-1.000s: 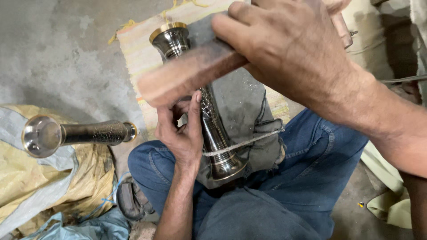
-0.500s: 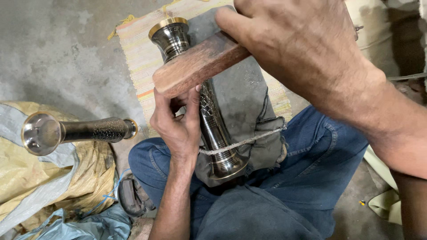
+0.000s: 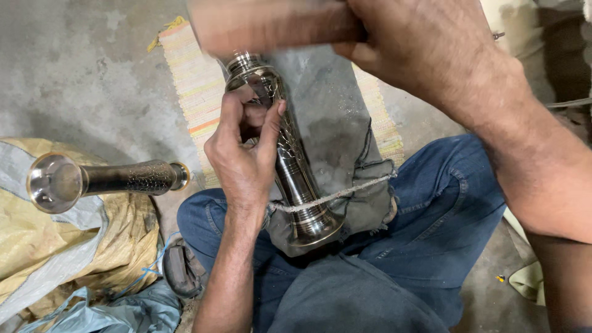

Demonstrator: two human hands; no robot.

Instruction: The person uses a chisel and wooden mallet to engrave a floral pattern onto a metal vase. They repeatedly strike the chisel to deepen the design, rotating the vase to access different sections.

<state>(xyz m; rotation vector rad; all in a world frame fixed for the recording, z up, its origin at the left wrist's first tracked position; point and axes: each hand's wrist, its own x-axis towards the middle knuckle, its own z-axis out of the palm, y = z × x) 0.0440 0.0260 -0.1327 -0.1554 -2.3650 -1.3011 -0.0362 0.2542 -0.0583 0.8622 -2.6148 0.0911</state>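
Person sits cross-legged on the floor w/ a tall metal vase [image 3: 290,166] laid lengthwise over a grey padded block [image 3: 333,123] on the lap, flared foot toward the body, neck pointing away. A thin cord [image 3: 345,192] crosses the vase near its foot and looks to tie it down to the block. Left hand [image 3: 243,157] is curled beside the upper body of the vase, thumb & fingers pinched together against the metal; they seem to grip a small tool there, but it's hidden, so can't tell what exactly. Right hand [image 3: 425,46] is clenched round a wooden mallet [image 3: 271,24], raised just above the vase neck & motion-blurred. Progress, as a judgement: a chased/engraved pattern shows on the mid-section right below the left hand, while the neck above & the flared foot read smooth, so decoration looks partly done, w/ the work point near the top of the patterned band. A second vase [image 3: 105,180], patterned along its stem, lies on yellow sacking [image 3: 55,246] to the left, well apart – prob. finished or further along. A striped woven mat [image 3: 194,80] lies on the concrete beyond the block
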